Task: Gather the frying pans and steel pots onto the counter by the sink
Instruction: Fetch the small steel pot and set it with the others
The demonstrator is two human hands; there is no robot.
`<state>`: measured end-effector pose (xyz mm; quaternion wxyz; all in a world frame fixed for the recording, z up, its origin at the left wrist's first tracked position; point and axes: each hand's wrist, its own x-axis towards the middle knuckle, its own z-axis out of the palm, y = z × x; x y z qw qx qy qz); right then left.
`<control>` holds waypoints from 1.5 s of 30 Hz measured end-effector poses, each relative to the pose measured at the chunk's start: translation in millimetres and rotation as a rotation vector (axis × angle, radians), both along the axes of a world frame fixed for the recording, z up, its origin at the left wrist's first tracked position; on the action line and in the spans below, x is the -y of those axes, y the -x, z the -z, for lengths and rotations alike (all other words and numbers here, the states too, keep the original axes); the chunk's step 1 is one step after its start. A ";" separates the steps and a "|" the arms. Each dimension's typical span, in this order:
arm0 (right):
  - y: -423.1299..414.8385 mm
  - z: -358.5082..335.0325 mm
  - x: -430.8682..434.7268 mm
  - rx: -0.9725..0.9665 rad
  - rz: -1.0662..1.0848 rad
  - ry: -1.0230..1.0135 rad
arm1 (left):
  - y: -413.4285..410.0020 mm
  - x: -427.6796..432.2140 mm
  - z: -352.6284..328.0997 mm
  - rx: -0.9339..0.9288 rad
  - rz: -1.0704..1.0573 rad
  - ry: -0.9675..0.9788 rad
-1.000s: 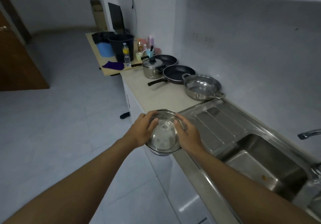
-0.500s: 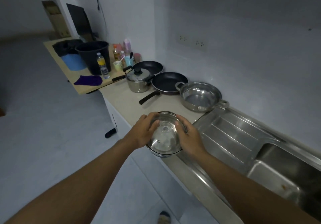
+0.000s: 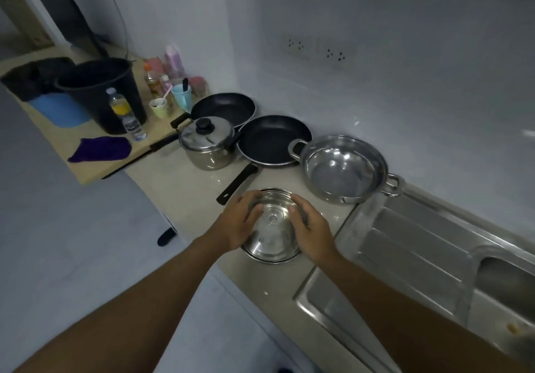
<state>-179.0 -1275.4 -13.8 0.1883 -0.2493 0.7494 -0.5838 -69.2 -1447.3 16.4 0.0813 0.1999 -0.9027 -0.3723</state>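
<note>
A small steel pot (image 3: 272, 238) with a glass lid sits on the beige counter (image 3: 179, 187) just left of the sink's drainboard. My left hand (image 3: 238, 222) and my right hand (image 3: 311, 226) grip its two sides. Behind it stand a wide steel pot (image 3: 343, 168) with two handles, a black frying pan (image 3: 273, 139) with its handle pointing toward me, a lidded steel saucepan (image 3: 207, 145), and a second black frying pan (image 3: 224, 107) by the wall.
The steel sink and drainboard (image 3: 411, 245) run along the right. At the far left a wooden board (image 3: 95, 170) holds a black bucket (image 3: 101, 91), a water bottle (image 3: 127, 117), a purple cloth (image 3: 101, 148), cups and bottles. Sockets (image 3: 318, 49) sit on the wall.
My hands carried the small pot forward from beyond the counter edge and now it rests on the counter. The view has moved closer to the counter and turned right.
</note>
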 end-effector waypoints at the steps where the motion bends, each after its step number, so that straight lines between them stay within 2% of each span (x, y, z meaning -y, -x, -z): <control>1: 5.8 4.1 6.3 -0.007 0.017 -0.021 | 7.8 8.3 5.4 0.000 0.021 -0.011; 7: 22.9 30.0 40.0 -0.072 0.116 -0.083 | 51.7 57.2 41.1 0.055 0.165 -0.087; 14: 24.5 57.0 73.3 -0.001 0.275 -0.095 | 91.4 101.9 80.8 0.186 0.284 -0.118; 20: 24.9 70.9 95.6 0.011 0.380 -0.145 | 109.4 128.1 95.4 0.164 0.410 -0.150; 24: 26.7 73.2 105.5 -0.092 0.468 -0.290 | 113.9 133.9 94.1 0.142 0.413 -0.054; 26: 24.5 72.7 110.1 -0.156 0.519 -0.373 | 116.2 135.0 92.7 0.112 0.451 0.055; 29: 23.6 76.0 117.3 -0.327 0.424 -0.527 | 120.2 137.2 94.8 0.087 0.565 0.327; 31: 31.7 76.9 121.3 -0.367 0.382 -0.620 | 127.2 141.7 96.3 0.096 0.604 0.404; 38: 76.8 73.3 142.2 -0.474 0.320 -0.872 | 171.5 163.0 100.3 0.177 0.590 0.502; 45: 98.9 73.9 149.9 -0.420 0.303 -0.893 | 197.2 171.8 102.0 0.229 0.599 0.456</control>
